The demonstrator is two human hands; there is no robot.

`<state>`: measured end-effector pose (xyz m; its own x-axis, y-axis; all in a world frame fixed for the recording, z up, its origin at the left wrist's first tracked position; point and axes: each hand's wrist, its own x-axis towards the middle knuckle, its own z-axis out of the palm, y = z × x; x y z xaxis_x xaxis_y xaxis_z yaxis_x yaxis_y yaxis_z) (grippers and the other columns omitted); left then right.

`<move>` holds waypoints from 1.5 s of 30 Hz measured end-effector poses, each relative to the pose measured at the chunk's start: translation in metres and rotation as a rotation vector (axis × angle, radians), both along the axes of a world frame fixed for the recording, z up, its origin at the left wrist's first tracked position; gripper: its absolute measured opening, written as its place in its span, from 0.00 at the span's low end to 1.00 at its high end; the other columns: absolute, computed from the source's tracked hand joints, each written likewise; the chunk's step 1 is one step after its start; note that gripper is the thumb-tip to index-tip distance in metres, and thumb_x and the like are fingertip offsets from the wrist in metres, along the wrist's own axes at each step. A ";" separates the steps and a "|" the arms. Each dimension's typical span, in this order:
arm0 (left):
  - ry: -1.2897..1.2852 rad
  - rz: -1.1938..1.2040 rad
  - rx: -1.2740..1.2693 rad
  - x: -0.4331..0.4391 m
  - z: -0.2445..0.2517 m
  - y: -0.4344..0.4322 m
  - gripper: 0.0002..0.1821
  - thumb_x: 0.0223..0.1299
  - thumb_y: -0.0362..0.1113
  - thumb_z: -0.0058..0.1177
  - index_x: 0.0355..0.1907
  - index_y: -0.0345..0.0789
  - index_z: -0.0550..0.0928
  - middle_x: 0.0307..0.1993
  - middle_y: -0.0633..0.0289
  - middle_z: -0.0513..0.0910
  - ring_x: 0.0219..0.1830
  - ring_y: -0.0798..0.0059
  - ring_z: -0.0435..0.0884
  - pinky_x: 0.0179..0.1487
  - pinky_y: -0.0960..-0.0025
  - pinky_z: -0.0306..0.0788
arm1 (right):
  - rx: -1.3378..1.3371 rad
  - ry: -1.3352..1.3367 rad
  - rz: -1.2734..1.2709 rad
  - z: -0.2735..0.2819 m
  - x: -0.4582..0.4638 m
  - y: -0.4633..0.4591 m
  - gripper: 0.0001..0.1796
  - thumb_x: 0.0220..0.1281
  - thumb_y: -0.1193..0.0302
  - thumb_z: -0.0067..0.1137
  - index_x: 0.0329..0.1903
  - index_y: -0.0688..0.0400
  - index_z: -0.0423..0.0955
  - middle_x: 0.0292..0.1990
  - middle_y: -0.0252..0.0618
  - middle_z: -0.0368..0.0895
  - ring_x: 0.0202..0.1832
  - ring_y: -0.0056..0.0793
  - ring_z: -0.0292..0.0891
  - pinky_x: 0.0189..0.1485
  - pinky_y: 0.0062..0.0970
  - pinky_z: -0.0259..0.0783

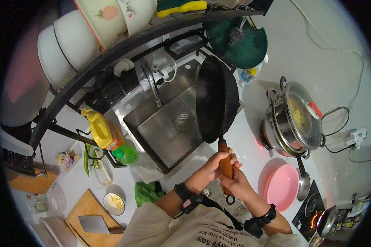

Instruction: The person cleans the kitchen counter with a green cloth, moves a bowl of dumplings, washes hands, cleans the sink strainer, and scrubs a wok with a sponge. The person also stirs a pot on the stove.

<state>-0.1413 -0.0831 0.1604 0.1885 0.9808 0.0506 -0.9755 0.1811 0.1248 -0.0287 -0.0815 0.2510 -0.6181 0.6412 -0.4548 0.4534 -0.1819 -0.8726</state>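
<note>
A black wok [215, 98] is tilted on its side over the right part of the stainless steel sink [160, 132], its dark inside facing left. Both hands grip its wooden handle [225, 166]. My left hand [215, 165] closes round the upper part of the handle, near the metal neck. Lower down, my right hand [237, 182] wraps the same handle, its thumb across the wood. A metal ring hangs from the handle's end. The faucet [153, 83] reaches over the basin, left of the wok; no water can be seen running from it.
A black rack rail [111, 55] with bowls arches over the sink. Right stand a lidded steamer pot [306, 120] and a pink basin [281, 187]. Left are a yellow bottle [100, 129], a green-capped bottle [125, 154], a green cloth [147, 193] and a cleaver [94, 223] on a board [88, 205].
</note>
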 end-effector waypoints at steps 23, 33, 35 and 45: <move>0.405 0.043 0.074 0.080 0.048 -0.061 0.10 0.62 0.40 0.46 0.41 0.40 0.67 0.36 0.60 0.73 0.46 0.67 0.73 0.54 0.58 0.66 | -0.487 0.427 0.134 0.029 0.124 -0.033 0.12 0.58 0.67 0.50 0.37 0.64 0.65 0.24 0.36 0.70 0.23 0.23 0.68 0.24 0.21 0.65; 0.804 0.026 0.172 0.227 0.123 -0.155 0.24 0.55 0.47 0.54 0.48 0.39 0.62 0.36 0.56 0.74 0.45 0.59 0.75 0.47 0.60 0.71 | -0.280 0.582 0.260 0.055 0.289 -0.130 0.11 0.56 0.69 0.52 0.36 0.62 0.65 0.25 0.32 0.70 0.26 0.18 0.68 0.26 0.20 0.66; 0.872 0.004 0.201 0.266 0.137 -0.175 0.26 0.53 0.49 0.55 0.47 0.38 0.62 0.33 0.57 0.73 0.42 0.62 0.76 0.48 0.59 0.70 | -0.310 0.620 0.248 0.058 0.330 -0.154 0.11 0.55 0.69 0.53 0.36 0.62 0.64 0.25 0.31 0.70 0.26 0.18 0.68 0.26 0.20 0.66; 0.895 -0.382 0.530 0.455 0.151 -0.205 0.16 0.54 0.31 0.52 0.42 0.32 0.66 0.39 0.53 0.76 0.37 0.73 0.78 0.29 0.78 0.71 | -0.249 0.891 -0.056 0.057 0.520 -0.260 0.19 0.57 0.67 0.52 0.48 0.61 0.59 0.29 0.36 0.71 0.25 0.21 0.70 0.25 0.20 0.68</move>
<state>0.3135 -0.2885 0.3118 0.6525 0.7446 0.1406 -0.3854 0.1663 0.9077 0.4910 -0.3414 0.3081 -0.7767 0.6283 0.0446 -0.3809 -0.4121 -0.8277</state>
